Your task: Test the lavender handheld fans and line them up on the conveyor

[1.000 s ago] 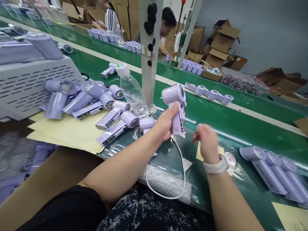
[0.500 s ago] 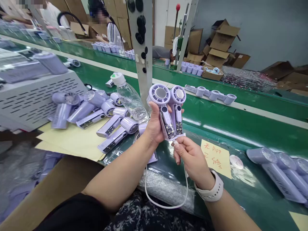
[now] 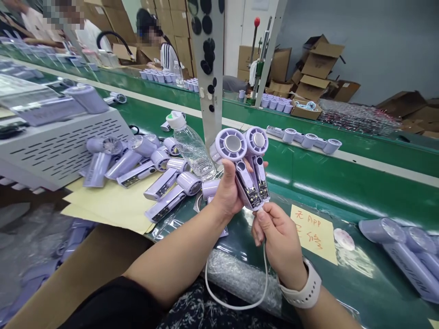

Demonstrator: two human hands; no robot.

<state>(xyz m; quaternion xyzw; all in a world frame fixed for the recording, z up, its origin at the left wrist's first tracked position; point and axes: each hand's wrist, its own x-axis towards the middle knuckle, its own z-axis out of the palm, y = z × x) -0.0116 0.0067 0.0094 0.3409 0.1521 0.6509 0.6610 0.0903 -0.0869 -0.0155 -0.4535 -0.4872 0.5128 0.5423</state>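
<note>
Two lilac handheld fans stand side by side in my left hand (image 3: 229, 189), which is closed around their handles. The nearer handheld fan (image 3: 252, 189) and the farther handheld fan (image 3: 261, 176) face me, round heads up, with circuit boards showing in their open handles. Under them, my right hand (image 3: 276, 233) pinches the end of a white cable (image 3: 236, 307) at the base of the nearer fan. My fingers hide the plug, so I cannot tell how far in it sits. The cable hangs in a loop below my hands.
Several lilac fans (image 3: 164, 183) lie on yellow paper (image 3: 109, 208) at the left, beside a vented metal box (image 3: 72, 153). A plastic bottle (image 3: 194, 148) leans near a metal post (image 3: 211, 109). A handwritten yellow note (image 3: 313, 233) and more fans (image 3: 404, 256) lie right. People work across the line.
The view has shifted slightly, so the scene sits a little lower and farther right. Both hands keep their hold on the fans and the cable end.
</note>
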